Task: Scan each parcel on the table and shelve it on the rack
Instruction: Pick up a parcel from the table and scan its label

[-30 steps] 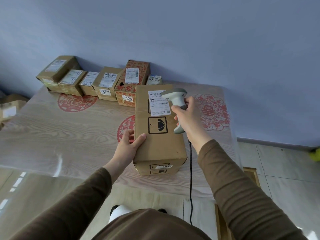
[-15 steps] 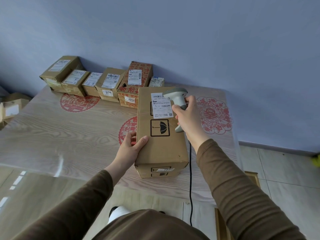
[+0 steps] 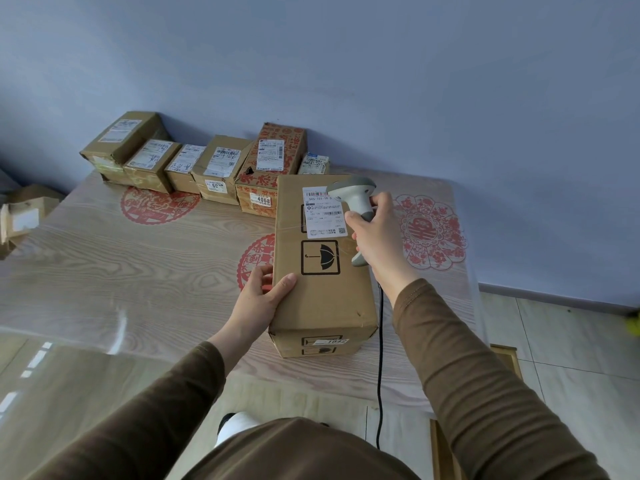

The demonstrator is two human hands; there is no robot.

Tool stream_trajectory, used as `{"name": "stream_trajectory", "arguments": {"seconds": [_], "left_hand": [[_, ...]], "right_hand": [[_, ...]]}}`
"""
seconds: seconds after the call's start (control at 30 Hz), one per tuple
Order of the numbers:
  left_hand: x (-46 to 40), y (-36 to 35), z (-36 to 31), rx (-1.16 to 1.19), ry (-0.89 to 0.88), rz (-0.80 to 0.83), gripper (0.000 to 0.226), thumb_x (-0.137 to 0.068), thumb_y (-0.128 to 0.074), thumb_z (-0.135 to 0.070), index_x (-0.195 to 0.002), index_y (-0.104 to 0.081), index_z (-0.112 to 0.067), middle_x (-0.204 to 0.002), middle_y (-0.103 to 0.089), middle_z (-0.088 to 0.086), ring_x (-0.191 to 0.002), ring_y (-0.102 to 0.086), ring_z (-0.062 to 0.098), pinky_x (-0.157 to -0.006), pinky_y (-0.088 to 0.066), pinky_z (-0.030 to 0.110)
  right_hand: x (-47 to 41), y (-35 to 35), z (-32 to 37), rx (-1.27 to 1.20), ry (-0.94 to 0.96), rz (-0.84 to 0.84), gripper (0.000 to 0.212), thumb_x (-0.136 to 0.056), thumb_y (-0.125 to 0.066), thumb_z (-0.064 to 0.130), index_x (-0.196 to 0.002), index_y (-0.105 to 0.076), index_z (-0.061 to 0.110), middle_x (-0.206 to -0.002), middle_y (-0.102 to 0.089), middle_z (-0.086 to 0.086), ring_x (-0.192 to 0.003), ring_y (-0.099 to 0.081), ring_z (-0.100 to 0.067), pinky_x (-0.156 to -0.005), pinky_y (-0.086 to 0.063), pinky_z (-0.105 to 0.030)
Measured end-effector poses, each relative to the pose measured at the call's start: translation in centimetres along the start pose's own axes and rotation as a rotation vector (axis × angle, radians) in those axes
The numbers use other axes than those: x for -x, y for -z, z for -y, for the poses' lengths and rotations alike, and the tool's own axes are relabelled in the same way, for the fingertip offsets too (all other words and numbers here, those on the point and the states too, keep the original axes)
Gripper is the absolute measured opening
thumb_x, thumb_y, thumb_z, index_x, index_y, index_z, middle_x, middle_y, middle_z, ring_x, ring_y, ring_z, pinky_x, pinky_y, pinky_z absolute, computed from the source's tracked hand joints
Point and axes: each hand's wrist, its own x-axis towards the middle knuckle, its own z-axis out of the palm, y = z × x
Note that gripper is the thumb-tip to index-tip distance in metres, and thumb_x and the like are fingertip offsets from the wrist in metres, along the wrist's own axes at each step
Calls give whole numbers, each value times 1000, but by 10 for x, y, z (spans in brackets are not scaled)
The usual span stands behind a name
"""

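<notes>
Parcel: we see a long cardboard parcel (image 3: 323, 271) lying flat on the bench (image 3: 121, 265), near its front edge.
Left grip: our left hand (image 3: 261, 299) clasps the parcel's near left edge, thumb on top.
Right grip: our right hand (image 3: 377, 233) is clenched around the corded scanner (image 3: 356, 199), its head over the shipping label (image 3: 323, 213).
Background: six more parcels (image 3: 221, 166) line the bench's far edge against the wall.

Soft daylight, even, no hard shadows.
I see pale window glare streaks on the glossy table (image 3: 104, 271) at lower left. Wide-angle bend: table edges & wall (image 3: 415, 81) line curve toward frame edges. Center sharp, label text mostly too small to read; corners a bit soft.
</notes>
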Motion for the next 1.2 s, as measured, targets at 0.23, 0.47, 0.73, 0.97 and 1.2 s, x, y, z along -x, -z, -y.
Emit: {"name": "stream_trajectory", "arguments": {"seconds": [0.23,0.47,0.73,0.97,1.2], "left_hand": [[0,0,2,-6,4,1,53,-89,-73,-51,-132,-53,-25,-118,-65,-1,-105,-69,17,-82,-57,29],[-2,1,3,-2,15,2,58,-87,-72,-54,-133,-53,-25,-121,-64,-1,-107,-69,18,-85,-58,33],[-4,1,9,12,24,-5,59,-88,-74,-53,-136,-53,-25,-123,-63,1,-108,-69,19,-83,-57,32],[-5,2,9,-7,36,4,58,-88,-73,-55,-135,-53,-25,-126,-63,1,-109,-68,18,-80,-55,29],[-6,3,9,1,62,13,60,-83,-74,-60,-131,-54,-29,-127,-64,4,-110,-69,21,-85,-58,34]], "right_hand": [[1,2,0,-18,5,5,30,-97,-65,22,-118,-45,14,-100,-63,-9,-70,-60,-21,-47,-51,-28],[6,24,-9,-190,-60,23,27,-97,-69,18,-116,-50,16,-95,-63,-2,-68,-62,-13,-54,-53,-29],[21,85,-108,-434,-411,-153,35,-90,-80,28,-119,-65,17,-113,-71,-10,-91,-71,-26,-72,-64,-40],[52,77,-198,-385,-742,-176,4,-100,-69,11,-98,-66,9,-95,-70,-15,-80,-68,-29,-80,-58,-45],[62,72,-229,-286,-739,-222,11,-97,-68,5,-92,-72,-4,-90,-72,-23,-75,-67,-29,-75,-53,-41]]}}
